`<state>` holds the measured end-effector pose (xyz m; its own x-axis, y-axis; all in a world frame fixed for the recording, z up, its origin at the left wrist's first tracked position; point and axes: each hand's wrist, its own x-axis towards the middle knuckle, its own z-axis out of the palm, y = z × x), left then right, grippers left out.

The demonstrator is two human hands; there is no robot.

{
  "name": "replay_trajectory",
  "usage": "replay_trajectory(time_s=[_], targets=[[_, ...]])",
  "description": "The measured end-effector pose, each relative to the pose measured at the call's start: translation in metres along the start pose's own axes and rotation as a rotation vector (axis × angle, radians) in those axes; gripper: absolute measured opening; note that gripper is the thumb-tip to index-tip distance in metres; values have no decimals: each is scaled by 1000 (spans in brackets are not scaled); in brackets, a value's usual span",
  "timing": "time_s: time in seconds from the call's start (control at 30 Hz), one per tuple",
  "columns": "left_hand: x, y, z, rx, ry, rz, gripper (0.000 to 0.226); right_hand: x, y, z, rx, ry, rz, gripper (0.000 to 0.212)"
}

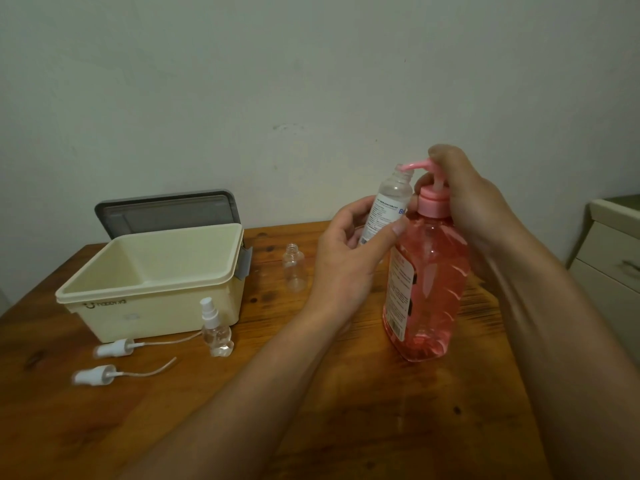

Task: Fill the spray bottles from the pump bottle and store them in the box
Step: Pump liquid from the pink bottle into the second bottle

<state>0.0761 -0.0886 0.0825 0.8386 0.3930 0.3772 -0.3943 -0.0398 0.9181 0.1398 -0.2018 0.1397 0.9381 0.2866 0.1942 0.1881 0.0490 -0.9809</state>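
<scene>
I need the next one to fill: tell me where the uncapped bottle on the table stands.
Head view: the uncapped bottle stands upright on the table, between the cream box on its left and the left hand on its right, touching neither.

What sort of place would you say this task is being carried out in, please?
Probably a room in a home: a wooden table stands against a plain painted wall, with a cream drawer unit at the right edge and a plastic storage box on the table.
</scene>
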Motion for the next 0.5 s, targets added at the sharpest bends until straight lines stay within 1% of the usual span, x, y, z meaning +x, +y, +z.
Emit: replay_trajectory(time_s=[0.13,0.27,0.43,0.5], targets=[[0,-1,0,-4,4,-3,44,1,-1,0,-36,7,-10,34],[1,-2,0,-16,12,-13,44,1,0,1,1,13,-4,32],[1,-2,0,-8,6,-7,44,2,1,0,-9,-5,-3,45],[0,-2,0,-8,6,0,42,1,1,0,-13,-7,-3,44]])
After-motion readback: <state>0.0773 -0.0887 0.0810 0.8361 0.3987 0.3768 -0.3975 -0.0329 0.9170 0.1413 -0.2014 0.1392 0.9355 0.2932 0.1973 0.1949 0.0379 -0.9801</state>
